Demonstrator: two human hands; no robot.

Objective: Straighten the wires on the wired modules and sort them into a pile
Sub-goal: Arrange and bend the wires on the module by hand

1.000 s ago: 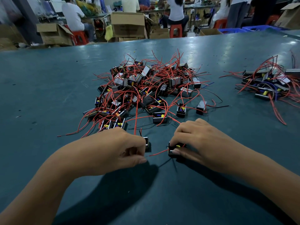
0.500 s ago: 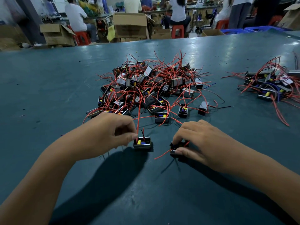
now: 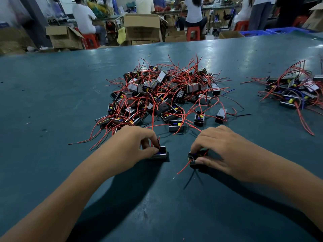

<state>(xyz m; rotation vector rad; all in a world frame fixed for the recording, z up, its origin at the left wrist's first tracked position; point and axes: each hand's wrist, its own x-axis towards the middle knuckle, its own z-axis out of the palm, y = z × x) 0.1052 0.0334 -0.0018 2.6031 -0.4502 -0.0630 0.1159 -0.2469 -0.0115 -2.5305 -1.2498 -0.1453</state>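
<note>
Both hands are working low over the teal bench (image 3: 52,102), each on its own wired module. The left hand (image 3: 132,145) is curling finger and thumb onto the near module (image 3: 160,153), pinching at the base of its red wires (image 3: 158,142), which are rising upright between the fingertips. The right hand (image 3: 225,151) is clamping a second module (image 3: 194,157) between thumb and fingers; one red lead (image 3: 183,168) is trailing out toward the wearer, and a dark lead is lying beneath it.

Just beyond both hands the unsorted heap (image 3: 166,95) is lying with its wires tangled; two loose modules (image 3: 176,125) (image 3: 199,117) are sitting between the heap and the knuckles. Well off to the right of the right hand, a smaller sorted pile (image 3: 293,91) is collecting.

Likely risks, judged from this arrangement:
- Stripping the leads through pinched fingers too hard could be kinking a wire or straining its joint at the module, since the pinch is sitting right at the root.
- The left hand's wires are standing close to strands reaching out of the heap; pulling upward could be snagging one and dragging neighbouring modules along.
- The right hand's trailing lead is lying bent under the module's edge; lifting without freeing it could leave it crooked.
- Carrying a module across to the far pile, loose leads could be hooking the stray modules nearby.
</note>
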